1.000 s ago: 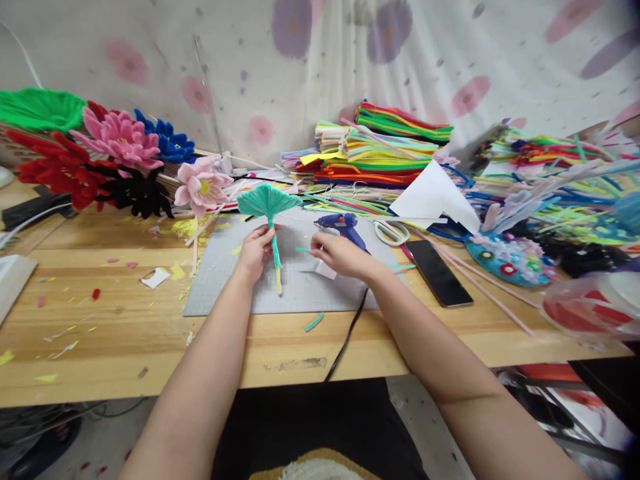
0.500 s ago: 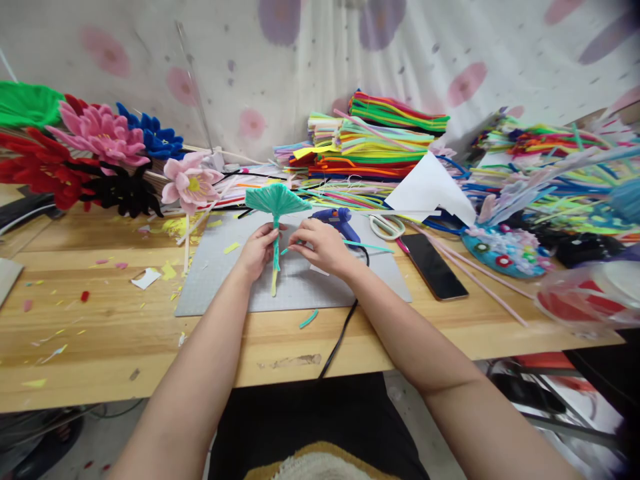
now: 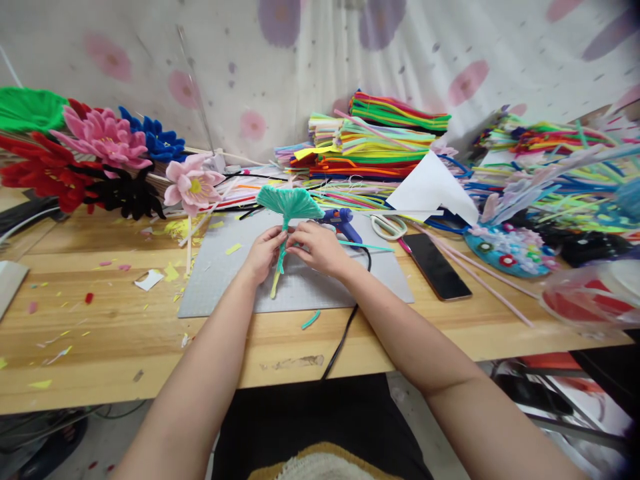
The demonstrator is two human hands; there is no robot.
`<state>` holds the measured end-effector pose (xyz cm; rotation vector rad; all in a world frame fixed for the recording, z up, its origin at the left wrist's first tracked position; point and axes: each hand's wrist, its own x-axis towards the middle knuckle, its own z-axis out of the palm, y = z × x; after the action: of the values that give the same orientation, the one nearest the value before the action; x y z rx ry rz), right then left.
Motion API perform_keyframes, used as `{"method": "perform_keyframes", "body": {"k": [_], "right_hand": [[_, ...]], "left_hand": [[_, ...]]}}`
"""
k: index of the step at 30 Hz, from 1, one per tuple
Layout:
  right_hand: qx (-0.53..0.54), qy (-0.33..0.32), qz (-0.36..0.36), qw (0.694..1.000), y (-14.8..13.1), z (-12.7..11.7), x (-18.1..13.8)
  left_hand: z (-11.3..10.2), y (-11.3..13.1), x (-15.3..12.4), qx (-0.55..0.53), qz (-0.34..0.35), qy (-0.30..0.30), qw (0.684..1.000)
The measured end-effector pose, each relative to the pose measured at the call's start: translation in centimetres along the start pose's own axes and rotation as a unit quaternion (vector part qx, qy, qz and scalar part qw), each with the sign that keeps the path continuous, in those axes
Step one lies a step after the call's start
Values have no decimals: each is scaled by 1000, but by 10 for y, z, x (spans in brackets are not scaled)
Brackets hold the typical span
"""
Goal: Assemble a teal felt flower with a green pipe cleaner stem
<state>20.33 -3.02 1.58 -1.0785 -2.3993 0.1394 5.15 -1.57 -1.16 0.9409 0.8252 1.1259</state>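
Note:
A teal fan-shaped leaf made of fuzzy pipe cleaner stands tilted over the grey cutting mat. Its stem is wrapped in teal down to a bare pale yellow end. My left hand is closed around this stem just under the leaf. Close by on the right, my right hand pinches a teal pipe cleaner, whose long tail sticks out to the right past the hand. The pinched end is mostly hidden by the fingers, near the stem. A blue glue gun lies behind my right hand.
Pipe-cleaner flowers stand at the left. Bundles of pipe cleaners are stacked at the back. Right of the mat lie scissors, a phone and a decorated blue piece. A black cord crosses the front edge.
The leaf's stem has tilted, its top leaning right. My right hand has come in closer, bringing the pipe cleaner's end against the stem. The whole view has shifted slightly.

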Motion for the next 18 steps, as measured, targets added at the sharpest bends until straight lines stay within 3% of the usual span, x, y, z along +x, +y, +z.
{"method": "perform_keyframes", "body": {"k": [8, 18], "right_hand": [[-51, 30, -5, 998, -3, 4, 0], [-74, 21, 8, 997, -5, 6, 0]], "left_hand": [[6, 1, -2, -20, 9, 11, 1000], [10, 1, -5, -23, -12, 31, 999]]}}
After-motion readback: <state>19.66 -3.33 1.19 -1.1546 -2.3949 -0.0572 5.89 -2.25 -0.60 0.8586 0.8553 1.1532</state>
